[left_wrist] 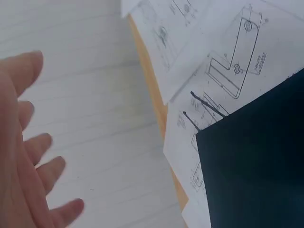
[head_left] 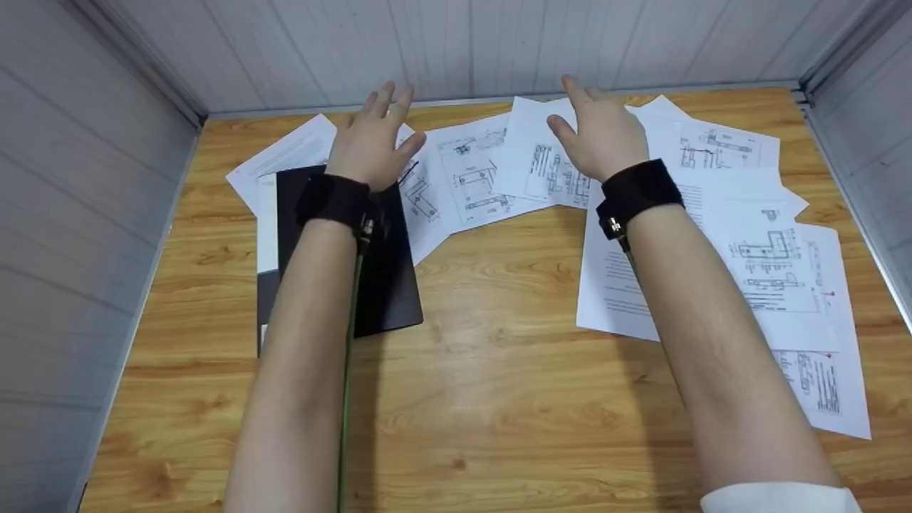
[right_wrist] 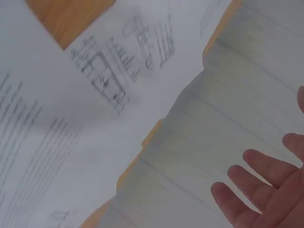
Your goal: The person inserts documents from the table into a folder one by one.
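Observation:
My left hand (head_left: pixel 370 142) is held over the back left of the table, its fingers spread and nothing in them. Below its wrist lies a black folder (head_left: pixel 388 271), on top of printed sheets. In the left wrist view the folder (left_wrist: pixel 256 156) covers part of a technical drawing (left_wrist: pixel 232 57). My right hand (head_left: pixel 602 135) hovers above the sheets at the back right, fingers extended and holding nothing. Under it is a drawing sheet (head_left: pixel 524 157). The right wrist view shows the fingers (right_wrist: pixel 259 166) apart from the paper (right_wrist: pixel 156 90), in front of the wall.
Overlapping printed sheets (head_left: pixel 470 178) form an arc along the table's back and down its right side, including a text page (head_left: pixel 613 285) and a dimensioned drawing (head_left: pixel 766 263). Pale panel walls (head_left: pixel 442 50) enclose the wooden table (head_left: pixel 484 399) at the back and both sides.

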Action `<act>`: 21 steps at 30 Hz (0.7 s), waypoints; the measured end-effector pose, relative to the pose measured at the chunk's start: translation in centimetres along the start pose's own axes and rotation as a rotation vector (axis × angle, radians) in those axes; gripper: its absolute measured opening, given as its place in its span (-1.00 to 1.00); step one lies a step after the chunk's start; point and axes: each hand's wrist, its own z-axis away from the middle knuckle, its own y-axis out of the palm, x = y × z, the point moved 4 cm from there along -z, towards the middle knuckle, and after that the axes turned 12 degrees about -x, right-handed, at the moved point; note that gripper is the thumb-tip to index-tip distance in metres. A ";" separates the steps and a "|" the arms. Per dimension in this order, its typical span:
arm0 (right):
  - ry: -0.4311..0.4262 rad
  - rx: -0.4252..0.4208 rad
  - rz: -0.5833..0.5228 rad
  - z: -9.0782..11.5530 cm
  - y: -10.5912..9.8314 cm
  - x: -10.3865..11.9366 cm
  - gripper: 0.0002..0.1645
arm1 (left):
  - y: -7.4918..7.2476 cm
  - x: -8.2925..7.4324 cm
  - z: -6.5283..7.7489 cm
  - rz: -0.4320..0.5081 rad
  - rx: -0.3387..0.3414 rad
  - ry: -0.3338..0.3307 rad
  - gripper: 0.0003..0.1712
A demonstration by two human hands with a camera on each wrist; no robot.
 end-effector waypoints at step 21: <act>-0.019 0.132 -0.259 4.3 5.0 1.1 -0.35 | 2.8 15.0 13.0 0.195 -0.046 -0.625 0.16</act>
